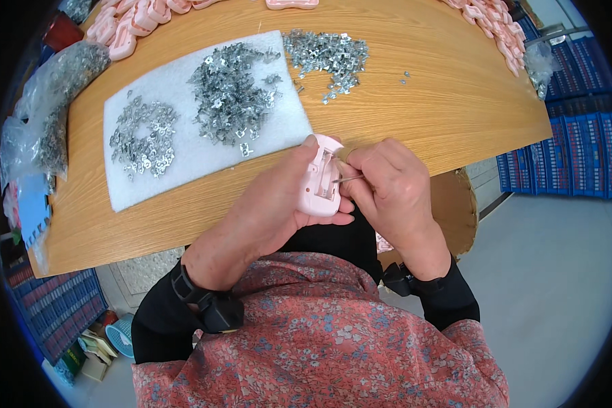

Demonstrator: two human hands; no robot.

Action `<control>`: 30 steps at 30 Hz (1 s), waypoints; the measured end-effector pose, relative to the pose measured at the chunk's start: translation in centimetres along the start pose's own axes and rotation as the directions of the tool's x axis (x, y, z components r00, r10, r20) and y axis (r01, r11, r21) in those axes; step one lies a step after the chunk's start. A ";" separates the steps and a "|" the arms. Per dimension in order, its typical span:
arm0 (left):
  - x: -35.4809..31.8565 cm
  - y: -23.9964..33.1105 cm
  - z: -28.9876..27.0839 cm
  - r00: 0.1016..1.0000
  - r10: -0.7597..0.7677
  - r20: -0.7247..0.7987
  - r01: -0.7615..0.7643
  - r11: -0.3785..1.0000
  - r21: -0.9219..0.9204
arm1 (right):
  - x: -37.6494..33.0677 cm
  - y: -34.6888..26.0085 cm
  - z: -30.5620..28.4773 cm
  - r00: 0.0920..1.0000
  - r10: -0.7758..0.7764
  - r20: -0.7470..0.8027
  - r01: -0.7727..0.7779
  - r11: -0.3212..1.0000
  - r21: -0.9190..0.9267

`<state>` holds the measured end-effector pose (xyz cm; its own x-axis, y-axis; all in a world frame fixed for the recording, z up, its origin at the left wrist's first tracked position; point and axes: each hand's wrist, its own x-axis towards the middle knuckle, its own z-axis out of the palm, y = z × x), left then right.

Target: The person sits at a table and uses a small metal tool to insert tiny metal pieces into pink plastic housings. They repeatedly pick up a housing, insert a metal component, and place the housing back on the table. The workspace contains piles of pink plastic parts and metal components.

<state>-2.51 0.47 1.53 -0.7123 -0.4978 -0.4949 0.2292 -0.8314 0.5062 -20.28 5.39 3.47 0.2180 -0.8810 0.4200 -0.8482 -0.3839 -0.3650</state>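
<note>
A pink plastic casing (312,193) with a long open compartment rests in my left hand (268,187), just beyond the table's near edge. The thumb presses on its upper end and the fingers curl underneath. From the right, my right hand (396,183) pinches a thin metal tool (351,179), its tip reaching into the compartment. Small metal pieces show inside the casing, too small to tell apart. Behind my hands, a white foam sheet (187,85) bears a large heap of metal contact pieces (232,92) and a smaller heap of metal plates (145,136).
Another metal pile (330,58) lies on the wooden table (415,88) right of the foam. Pink casings (139,20) crowd the far left, more casings (493,27) the far right. Bags of metal parts (51,109) line the left edge. Blue racks (564,146) stand at right.
</note>
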 end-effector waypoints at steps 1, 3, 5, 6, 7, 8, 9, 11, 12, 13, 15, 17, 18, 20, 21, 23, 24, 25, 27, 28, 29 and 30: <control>0.1 0.1 0.0 1.000 0.001 -0.007 -0.001 1.000 0.000 | -0.1 0.0 -0.1 1.000 0.012 0.007 -0.012 1.000 0.020; 0.2 0.0 -0.3 1.000 0.005 0.019 -0.005 1.000 -0.019 | -0.3 -0.1 -0.3 0.999 0.033 0.021 -0.034 0.998 0.059; 0.3 0.0 -0.6 0.999 0.004 0.036 -0.003 1.000 -0.024 | -0.8 0.2 -0.1 0.983 0.186 -0.009 -0.183 0.973 0.138; 0.2 0.0 -0.6 0.999 -0.001 0.041 0.002 1.000 -0.019 | -1.0 0.3 0.0 0.965 0.262 -0.020 -0.255 0.950 0.179; 0.2 -0.1 -0.6 0.999 -0.006 0.045 0.007 1.000 -0.013 | -1.0 0.4 0.1 0.941 0.338 -0.005 -0.324 0.906 0.273; 0.1 -0.1 -0.6 0.999 0.006 0.044 -0.006 1.000 -0.006 | -1.0 0.4 0.2 0.912 0.411 0.018 -0.389 0.847 0.364; 0.0 -0.1 -0.4 0.999 0.018 0.043 -0.018 1.000 0.001 | -1.0 0.6 0.2 0.877 0.479 0.048 -0.448 0.774 0.447; -0.1 -0.4 -0.2 0.998 0.038 0.041 -0.040 0.999 0.036 | -1.2 1.0 0.7 0.851 0.505 0.148 -0.493 0.667 0.559; 0.0 -0.6 0.0 0.998 0.049 0.037 -0.051 0.997 0.065 | -1.1 0.9 1.0 0.838 0.508 0.202 -0.519 0.624 0.584; 0.1 -0.8 0.0 0.998 0.060 0.033 -0.062 0.994 0.093 | -1.0 0.7 1.2 0.823 0.507 0.256 -0.545 0.579 0.607; 0.0 -0.8 -0.2 0.997 0.052 0.059 -0.057 0.995 0.087 | -0.6 0.1 0.7 0.775 0.542 0.325 -0.594 0.451 0.666; 0.0 -0.7 -0.5 0.996 0.052 0.076 -0.058 0.995 0.081 | -0.5 0.9 0.1 0.697 0.567 0.438 -0.684 0.344 0.643; 0.0 -0.7 -0.6 0.995 0.053 0.083 -0.060 0.995 0.080 | -0.5 0.8 0.0 0.699 0.551 0.455 -0.677 0.304 0.671; 0.0 -0.6 -0.5 0.994 0.057 0.090 -0.065 0.994 0.083 | -0.6 0.7 0.0 0.704 0.518 0.486 -0.659 0.221 0.719; -0.2 -0.5 -0.3 0.994 0.060 0.088 -0.067 0.994 0.089 | -0.6 0.7 0.0 0.703 0.506 0.499 -0.653 0.183 0.735; -0.1 -0.6 -0.4 0.991 0.112 0.080 -0.125 0.975 0.184 | -0.5 0.9 0.0 0.703 0.480 0.524 -0.640 0.106 0.761; 0.1 -0.8 -0.7 0.984 0.161 0.077 -0.176 0.946 0.271 | -0.4 1.0 -0.1 0.708 0.463 0.533 -0.638 0.097 0.764; 0.2 -0.9 -0.9 0.974 0.211 0.078 -0.225 0.907 0.356 | -0.3 1.2 -0.1 0.714 0.445 0.541 -0.636 0.088 0.767; -0.1 -1.0 -1.2 0.929 0.359 0.085 -0.353 0.798 0.488 | -0.3 1.1 -0.2 0.716 0.428 0.552 -0.637 0.078 0.767; -0.2 -1.0 -1.2 0.898 0.429 0.097 -0.408 0.729 0.550 | -0.3 1.1 -0.2 0.713 0.429 0.555 -0.641 0.077 0.764; -0.3 -0.9 -1.2 0.891 0.439 0.117 -0.422 0.704 0.571 | -0.4 1.0 -0.2 0.710 0.429 0.559 -0.645 0.076 0.761; -0.4 -0.7 -1.0 0.884 0.447 0.137 -0.435 0.679 0.591 | -0.4 1.0 -0.2 0.711 0.429 0.557 -0.646 0.087 0.758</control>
<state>-1.68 0.99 0.70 -0.6181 -0.7778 -0.1142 0.0735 -0.2017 0.9767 -21.26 5.38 3.13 0.0600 -0.9452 -0.3208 0.1511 0.3263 -0.9331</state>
